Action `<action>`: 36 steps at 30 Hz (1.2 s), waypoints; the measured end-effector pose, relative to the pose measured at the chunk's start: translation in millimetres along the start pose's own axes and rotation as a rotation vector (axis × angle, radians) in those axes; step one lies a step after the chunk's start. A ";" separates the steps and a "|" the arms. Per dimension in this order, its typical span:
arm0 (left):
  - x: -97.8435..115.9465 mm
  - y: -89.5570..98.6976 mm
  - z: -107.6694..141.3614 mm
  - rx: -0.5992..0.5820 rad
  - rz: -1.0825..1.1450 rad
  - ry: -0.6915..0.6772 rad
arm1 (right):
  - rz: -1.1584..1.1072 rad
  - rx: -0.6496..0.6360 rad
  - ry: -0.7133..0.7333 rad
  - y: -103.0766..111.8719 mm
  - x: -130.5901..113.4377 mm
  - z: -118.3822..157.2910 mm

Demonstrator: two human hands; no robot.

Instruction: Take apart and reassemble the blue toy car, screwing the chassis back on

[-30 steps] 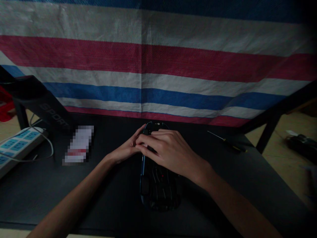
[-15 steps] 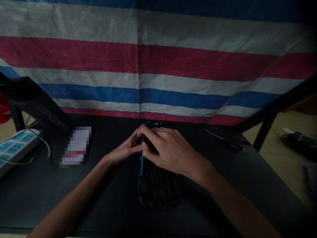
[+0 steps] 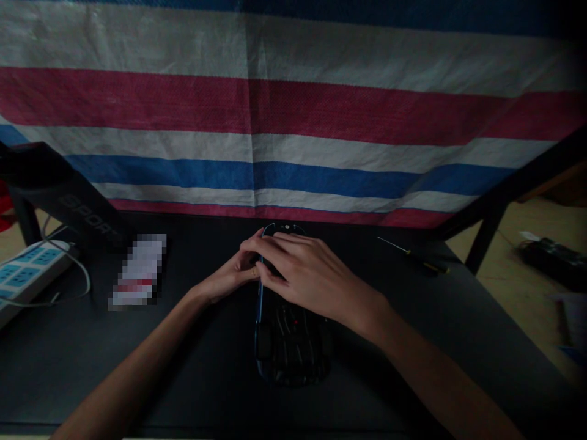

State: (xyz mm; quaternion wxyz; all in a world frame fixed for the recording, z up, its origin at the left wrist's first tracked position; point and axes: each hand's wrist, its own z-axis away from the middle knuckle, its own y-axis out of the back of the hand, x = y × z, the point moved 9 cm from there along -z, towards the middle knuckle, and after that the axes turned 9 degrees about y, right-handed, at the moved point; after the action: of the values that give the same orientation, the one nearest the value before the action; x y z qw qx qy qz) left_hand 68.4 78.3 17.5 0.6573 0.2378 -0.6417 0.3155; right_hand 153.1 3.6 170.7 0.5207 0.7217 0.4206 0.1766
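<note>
A dark toy car [image 3: 293, 348] with a blue edge lies wheels-up on the black table, its long side pointing away from me. My left hand [image 3: 233, 272] grips the car's left side near the far end, thumb and fingers bent against it. Over the far half of the car lies my right hand [image 3: 307, 269], its thumb and index finger bent toward the left edge and meeting the left fingertips. Whatever small part may be between the right fingers is hidden.
At the left are a white power strip [image 3: 32, 269] with a cable, a black bottle-like object [image 3: 87, 205] and a blurred-out phone-shaped item [image 3: 140, 269]. A screwdriver [image 3: 413, 254] lies at the right. Behind the table hangs a striped sheet [image 3: 293, 110].
The view has shifted slightly. My right hand has moved a little to the left over the car, its fingertips reaching further past the left edge.
</note>
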 end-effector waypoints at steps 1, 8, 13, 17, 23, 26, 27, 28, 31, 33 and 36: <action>-0.7 0.2 0.4 0.004 0.010 0.012 | 0.019 -0.007 -0.013 -1.3 1.3 -0.1; -9.1 3.1 1.2 0.011 0.083 0.065 | 0.075 -0.031 -0.091 -0.3 7.0 1.1; -15.0 3.7 -1.0 0.013 0.118 0.102 | 0.150 -0.024 -0.114 2.4 10.1 3.6; -8.8 2.0 -0.2 -0.006 0.087 0.059 | 0.113 -0.045 -0.125 1.6 10.7 3.3; -5.0 1.2 2.0 0.016 0.059 0.066 | 0.046 -0.087 0.029 -4.9 -1.8 0.5; -8.9 1.3 1.9 0.009 0.103 0.086 | 0.146 -0.101 -0.019 -4.7 3.1 2.0; -10.0 1.8 1.5 0.007 0.107 0.084 | 0.156 -0.097 -0.037 -3.2 4.8 2.6; -10.6 2.4 1.1 0.004 0.105 0.076 | 0.147 -0.090 -0.047 -1.7 6.0 3.1; -11.2 3.3 -0.1 -0.011 0.092 0.049 | 0.073 -0.071 -0.049 2.3 7.6 4.2; -12.2 3.3 -0.3 -0.016 0.103 0.057 | 0.052 -0.066 -0.037 3.7 7.9 4.6; -12.6 2.7 0.3 -0.020 0.123 0.080 | 0.084 -0.077 -0.040 2.9 8.8 5.1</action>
State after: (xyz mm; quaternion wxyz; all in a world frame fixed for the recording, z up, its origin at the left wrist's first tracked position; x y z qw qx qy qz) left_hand 66.6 78.5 4.8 0.6643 0.1785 -0.6314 0.3579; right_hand 163.0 7.1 169.7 0.5485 0.7217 0.3721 0.1998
